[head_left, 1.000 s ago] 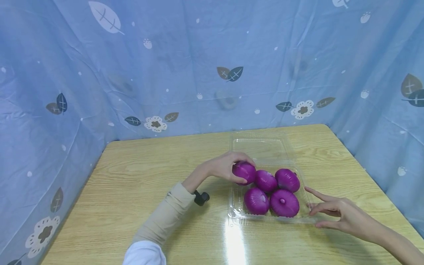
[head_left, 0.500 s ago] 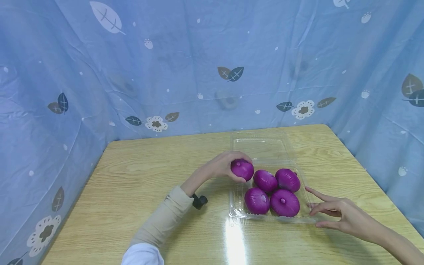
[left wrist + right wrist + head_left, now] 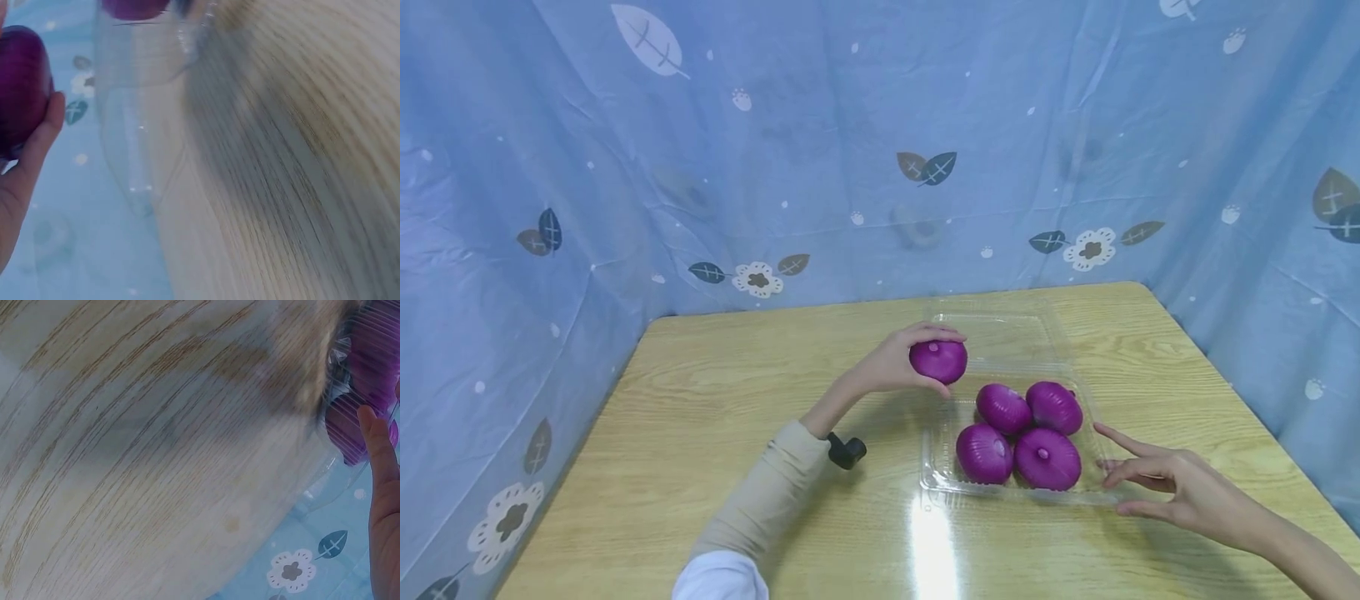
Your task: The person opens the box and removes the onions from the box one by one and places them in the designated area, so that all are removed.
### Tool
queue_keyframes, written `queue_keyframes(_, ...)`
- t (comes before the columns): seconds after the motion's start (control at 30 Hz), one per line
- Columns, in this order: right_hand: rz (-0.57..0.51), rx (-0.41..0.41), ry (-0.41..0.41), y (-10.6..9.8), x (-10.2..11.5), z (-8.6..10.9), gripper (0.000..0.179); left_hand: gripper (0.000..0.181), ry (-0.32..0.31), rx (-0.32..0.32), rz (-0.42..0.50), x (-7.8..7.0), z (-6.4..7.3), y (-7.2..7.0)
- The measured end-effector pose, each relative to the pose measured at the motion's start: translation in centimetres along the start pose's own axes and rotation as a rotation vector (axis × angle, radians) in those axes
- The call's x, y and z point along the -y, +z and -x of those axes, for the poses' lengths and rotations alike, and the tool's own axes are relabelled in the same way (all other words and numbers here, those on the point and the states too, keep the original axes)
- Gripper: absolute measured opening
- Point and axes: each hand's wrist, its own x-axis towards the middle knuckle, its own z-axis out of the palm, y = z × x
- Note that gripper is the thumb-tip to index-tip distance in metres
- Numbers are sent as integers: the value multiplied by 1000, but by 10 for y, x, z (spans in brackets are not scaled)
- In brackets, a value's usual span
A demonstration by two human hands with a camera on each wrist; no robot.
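Observation:
My left hand [image 3: 883, 362] grips a purple onion [image 3: 938, 361], fingers over its top and thumb below, raised above the back left part of a clear plastic clamshell box [image 3: 940, 479]. In the left wrist view the same onion [image 3: 22, 94] shows at the left edge with the thumb against it. Several more purple onions [image 3: 1047, 459] sit in the box. My right hand [image 3: 1180, 492] rests at the box's right side, fingers extended and touching near its front right corner. The right wrist view shows one straight finger [image 3: 378, 444] against the clear wall.
The box's clear lid [image 3: 1000, 337] lies folded back flat behind it on the wooden table [image 3: 737, 392]. A blue patterned curtain [image 3: 820, 167] hangs round the table's back and sides. A small black device [image 3: 847, 452] is strapped under the left wrist.
My left hand has lifted the onion up and slightly left out of the box's back left corner. The right hand and the other onions have stayed in place.

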Motion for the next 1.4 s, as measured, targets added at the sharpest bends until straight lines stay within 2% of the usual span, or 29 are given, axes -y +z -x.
queue_keyframes(0.17,-25,14,-3,0,-1,-4,35,74,-50,96,78,-7,14,-13)
queue_keyframes(0.3,-63,24,4,-1,-1,-5,34,75,-71,129,73,-15,33,-25)
queue_keyframes(0.53,-86,8,-7,-3,-2,-1,36,72,-67,115,11,-16,61,-46)
queue_keyframes(0.7,-101,-1,0,-3,-3,0,36,67,-102,24,3,-2,67,-60)
queue_keyframes(0.9,-124,5,1,-1,-5,0,35,67,-189,-75,27,17,59,-75)
queue_keyframes(1.07,-163,26,4,-1,-5,1,34,69,-262,-108,110,39,40,-81)
queue_keyframes(1.2,-180,29,-10,-1,-6,1,35,71,-321,-109,183,43,26,-93)
queue_keyframes(1.4,-184,28,2,-1,-5,1,35,73,-331,-145,206,41,15,-117)
